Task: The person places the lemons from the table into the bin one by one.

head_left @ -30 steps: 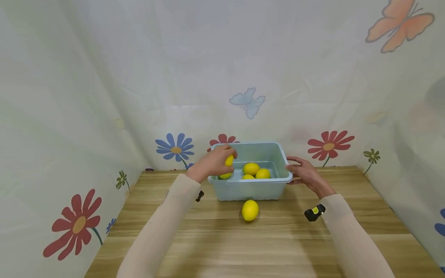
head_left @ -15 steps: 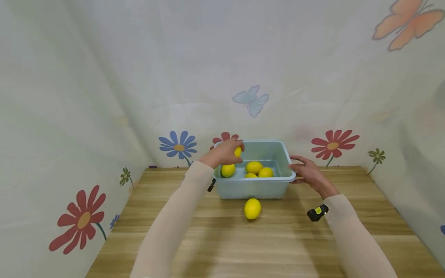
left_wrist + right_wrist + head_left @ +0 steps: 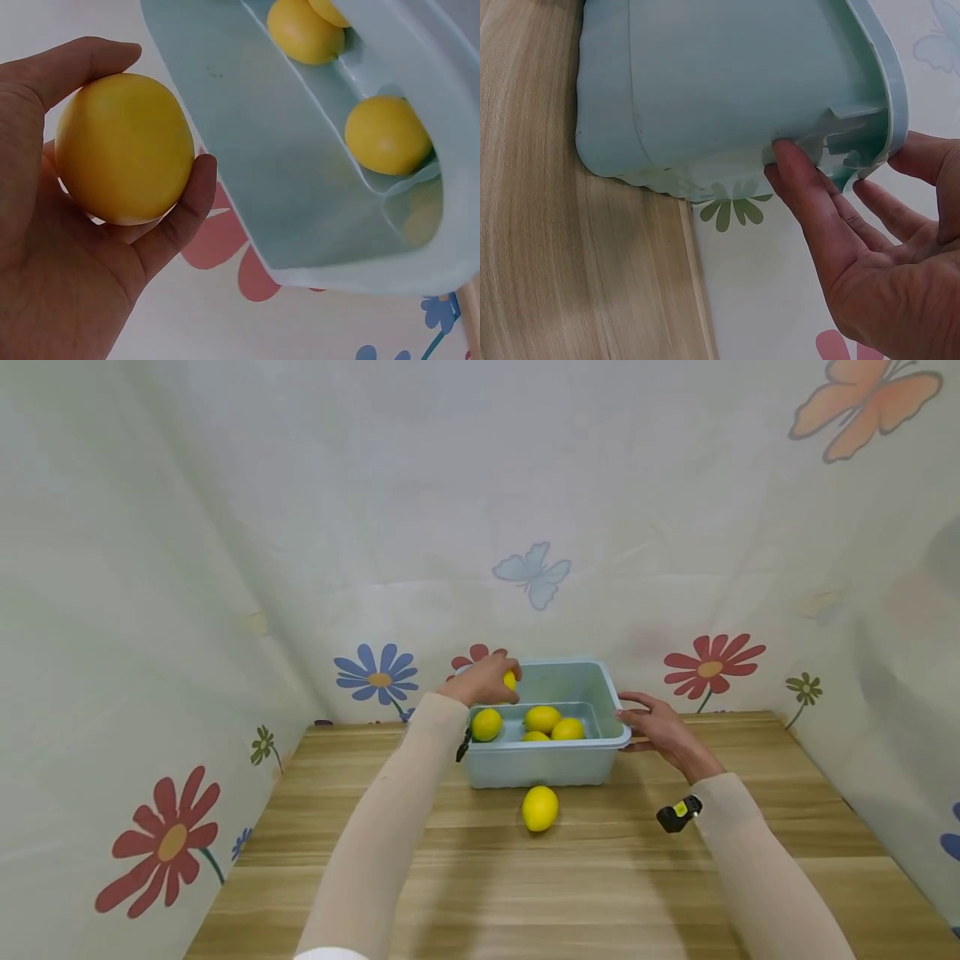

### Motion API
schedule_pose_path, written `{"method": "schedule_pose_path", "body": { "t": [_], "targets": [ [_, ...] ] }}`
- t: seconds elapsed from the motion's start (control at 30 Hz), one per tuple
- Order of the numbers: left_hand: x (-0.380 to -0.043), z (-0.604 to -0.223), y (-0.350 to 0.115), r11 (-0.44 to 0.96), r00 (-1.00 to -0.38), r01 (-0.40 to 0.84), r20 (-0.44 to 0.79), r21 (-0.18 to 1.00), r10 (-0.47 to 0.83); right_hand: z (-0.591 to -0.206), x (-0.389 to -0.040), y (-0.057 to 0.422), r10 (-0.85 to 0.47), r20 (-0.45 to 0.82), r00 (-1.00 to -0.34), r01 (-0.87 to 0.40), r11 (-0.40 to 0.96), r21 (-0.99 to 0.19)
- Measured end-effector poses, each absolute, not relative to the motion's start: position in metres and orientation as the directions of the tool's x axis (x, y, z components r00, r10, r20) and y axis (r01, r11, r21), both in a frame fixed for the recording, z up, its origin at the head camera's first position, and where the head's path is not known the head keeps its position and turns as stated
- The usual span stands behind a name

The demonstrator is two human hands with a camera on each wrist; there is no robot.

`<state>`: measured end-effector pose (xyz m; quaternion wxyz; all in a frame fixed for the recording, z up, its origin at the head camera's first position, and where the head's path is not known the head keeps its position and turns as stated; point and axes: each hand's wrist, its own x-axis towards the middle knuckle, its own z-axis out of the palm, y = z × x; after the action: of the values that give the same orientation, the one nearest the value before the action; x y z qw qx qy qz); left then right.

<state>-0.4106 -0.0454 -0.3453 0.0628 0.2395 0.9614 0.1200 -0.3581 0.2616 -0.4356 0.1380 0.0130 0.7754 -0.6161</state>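
A light blue plastic bin [image 3: 540, 766] stands near the back of the table. My left hand [image 3: 483, 682] holds a lemon [image 3: 124, 146] between curled fingers and thumb, above the bin's back left corner. In the left wrist view that lemon is apart from the bin wall. Several lemons lie inside the bin; one lemon [image 3: 487, 724] is at its left end, another lemon [image 3: 542, 719] among those grouped in the middle. My right hand [image 3: 889, 247] grips the bin's right end, thumb at the rim and fingers against the outer wall. One lemon [image 3: 540, 809] lies on the table in front of the bin.
The wood-grain table [image 3: 600, 893] reaches back to a pale curtain [image 3: 420, 510] printed with flowers and butterflies. More curtain hangs along the left and right sides. A small black device [image 3: 678, 814] sits at my right wrist.
My left hand has risen toward the bin's back with its lemon, uncovering the lemon at the bin's left end. The right hand stays at the rim. The head view shifts slightly.
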Motion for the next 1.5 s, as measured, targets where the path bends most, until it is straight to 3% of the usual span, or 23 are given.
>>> {"method": "schedule_pose_path", "body": {
  "t": [0.47,0.97,1.5],
  "targets": [
    [-0.426,-0.351,-0.051,0.903,-0.912,0.270,-0.214,0.334,0.351,-0.434,-0.357,0.262,-0.153,-0.241,-0.958,0.201,0.237,-0.950],
    [-0.436,-0.363,-0.046,0.874,-0.886,0.298,-0.229,0.384,0.403,-0.434,-0.357,0.262,-0.143,-0.243,-0.959,0.208,0.226,-0.952],
    [-0.423,-0.349,-0.041,0.829,-0.861,0.445,-0.093,0.339,0.500,-0.435,-0.357,0.261,-0.140,-0.249,-0.959,0.213,0.228,-0.950]
  ]
}}
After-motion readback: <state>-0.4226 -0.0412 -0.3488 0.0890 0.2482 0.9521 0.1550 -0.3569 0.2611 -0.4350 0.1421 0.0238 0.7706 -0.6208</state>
